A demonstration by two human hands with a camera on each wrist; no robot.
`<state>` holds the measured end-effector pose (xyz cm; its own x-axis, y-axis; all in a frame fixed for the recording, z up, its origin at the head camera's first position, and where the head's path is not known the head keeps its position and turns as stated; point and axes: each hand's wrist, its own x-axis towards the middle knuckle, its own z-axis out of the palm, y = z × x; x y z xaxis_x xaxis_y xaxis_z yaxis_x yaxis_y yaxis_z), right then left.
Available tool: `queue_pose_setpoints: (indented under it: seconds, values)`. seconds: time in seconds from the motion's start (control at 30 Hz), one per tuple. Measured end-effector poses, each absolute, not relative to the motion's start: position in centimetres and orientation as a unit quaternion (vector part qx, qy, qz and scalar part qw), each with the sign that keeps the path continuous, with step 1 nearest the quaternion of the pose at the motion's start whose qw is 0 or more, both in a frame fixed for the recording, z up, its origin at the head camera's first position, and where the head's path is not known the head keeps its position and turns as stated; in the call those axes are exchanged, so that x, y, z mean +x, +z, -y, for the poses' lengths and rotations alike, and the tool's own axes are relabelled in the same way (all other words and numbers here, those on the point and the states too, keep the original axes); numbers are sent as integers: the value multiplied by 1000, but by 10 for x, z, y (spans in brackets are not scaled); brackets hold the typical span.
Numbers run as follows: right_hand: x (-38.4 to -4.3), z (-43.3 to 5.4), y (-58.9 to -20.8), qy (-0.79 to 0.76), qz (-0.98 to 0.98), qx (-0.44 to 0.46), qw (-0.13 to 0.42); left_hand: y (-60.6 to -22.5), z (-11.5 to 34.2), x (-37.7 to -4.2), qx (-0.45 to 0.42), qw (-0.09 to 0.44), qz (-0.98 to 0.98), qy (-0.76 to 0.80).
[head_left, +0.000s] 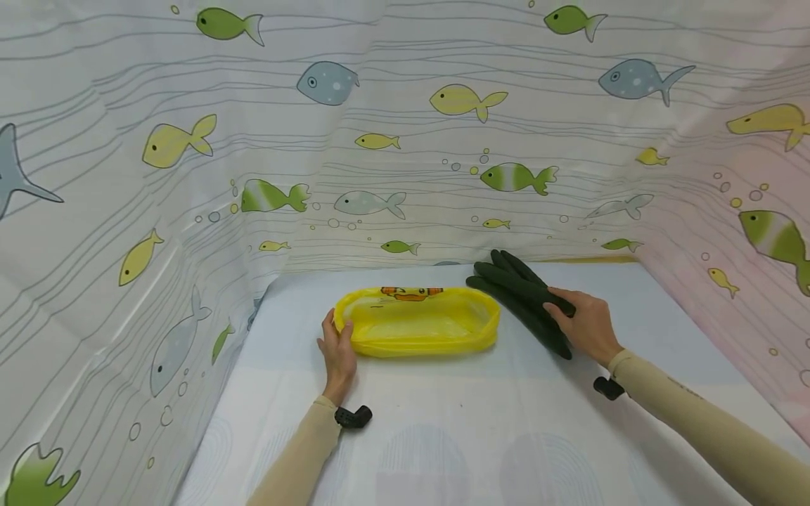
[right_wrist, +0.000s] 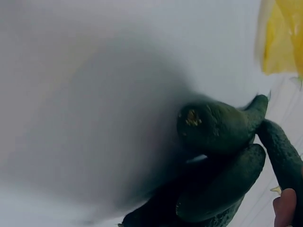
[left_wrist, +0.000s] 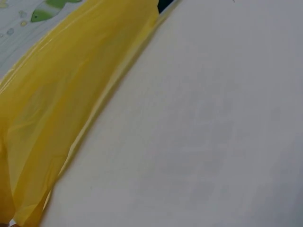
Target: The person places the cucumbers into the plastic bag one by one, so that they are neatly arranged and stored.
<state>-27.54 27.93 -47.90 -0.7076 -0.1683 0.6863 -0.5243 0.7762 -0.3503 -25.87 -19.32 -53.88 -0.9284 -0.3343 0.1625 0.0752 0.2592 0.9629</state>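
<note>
A yellow plastic bag (head_left: 424,344) stands on the table with its mouth spread wide in a long oval, a cartoon face printed at its back. My left hand (head_left: 339,351) holds the bag's left end, thumb over the rim and fingers outside. To the right of the bag lies a pile of several dark green cucumbers (head_left: 534,323). My right hand (head_left: 588,323) pinches the near end of the top cucumber (head_left: 519,282) between thumb and fingers. In the right wrist view a fingertip (right_wrist: 285,208) shows against one cucumber (right_wrist: 281,149), others beside it.
A white tabletop (head_left: 418,436) with faint pattern lies under everything. Fish-printed sheeting (head_left: 380,169) encloses it at the back and both sides. A small black camera sits on the left wrist (head_left: 353,417) and another on the right (head_left: 609,388).
</note>
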Motion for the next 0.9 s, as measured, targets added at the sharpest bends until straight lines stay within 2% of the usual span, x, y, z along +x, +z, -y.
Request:
queue_pose_setpoints:
  seconds: [0.37,0.67,0.9]
  values:
    - [-282,-282,-469,255,912,154,283,-539,195,-261,74,176,783,-592]
    - [-292,-281,-467,296,908,115,273,-542,192,-260,67,192,799,-566]
    - [-296,-281,-458,302,904,99,286,-540,191,-260,59,202,802,-559]
